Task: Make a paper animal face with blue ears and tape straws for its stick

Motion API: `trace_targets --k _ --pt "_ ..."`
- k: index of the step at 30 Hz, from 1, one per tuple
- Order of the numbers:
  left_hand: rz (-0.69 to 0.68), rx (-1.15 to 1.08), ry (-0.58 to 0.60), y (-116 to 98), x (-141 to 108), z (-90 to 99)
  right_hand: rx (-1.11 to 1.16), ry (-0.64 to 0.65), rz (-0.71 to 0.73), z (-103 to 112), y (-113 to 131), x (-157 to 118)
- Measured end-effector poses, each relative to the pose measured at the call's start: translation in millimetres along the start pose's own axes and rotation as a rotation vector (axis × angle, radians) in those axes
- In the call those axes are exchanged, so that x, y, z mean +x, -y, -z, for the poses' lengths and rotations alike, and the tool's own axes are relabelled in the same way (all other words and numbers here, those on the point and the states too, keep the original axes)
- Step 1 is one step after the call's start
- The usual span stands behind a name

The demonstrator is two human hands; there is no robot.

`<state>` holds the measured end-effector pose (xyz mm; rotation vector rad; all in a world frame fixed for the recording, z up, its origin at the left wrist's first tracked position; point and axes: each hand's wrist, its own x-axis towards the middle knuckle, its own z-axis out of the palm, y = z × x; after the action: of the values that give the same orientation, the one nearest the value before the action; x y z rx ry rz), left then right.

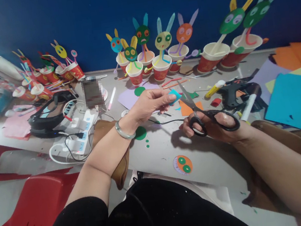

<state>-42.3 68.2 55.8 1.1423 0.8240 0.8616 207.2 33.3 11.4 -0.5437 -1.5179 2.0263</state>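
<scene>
Between the thumb and fingers of my left hand [151,103] is a small piece of blue paper [174,96]. My right hand [214,126] has its fingers through the black handles of a pair of scissors [190,101]. The scissors' blades are parted and point up beside the blue paper; whether they touch it I cannot tell. Below the hands, an orange paper face [183,164] with two green ring eyes lies on the table. A green paper circle [140,133] and two tiny green dots lie under my left wrist. An orange paper scrap [191,107] lies behind the scissors.
Paper cups [162,67] with paper animal faces stand along the blue wall. Coloured paper sheets [298,102] and a glue gun [239,90] lie at right. A power strip [87,132] with cables and a black headset [52,116] are at left, beyond a red chair [45,204].
</scene>
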Motion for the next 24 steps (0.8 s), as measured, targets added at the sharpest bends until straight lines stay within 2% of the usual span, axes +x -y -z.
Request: trace_targets --k 10,24 --pt "-0.041 0.039 0.046 5.1 0.7 3.9 -0.055 -0.017 0.022 -1.4 2.6 0.9" --pt "-0.033 -0.011 0.013 3.4 0.6 2.4 -0.138 -0.031 0.071 -5.0 7.2 5.6"
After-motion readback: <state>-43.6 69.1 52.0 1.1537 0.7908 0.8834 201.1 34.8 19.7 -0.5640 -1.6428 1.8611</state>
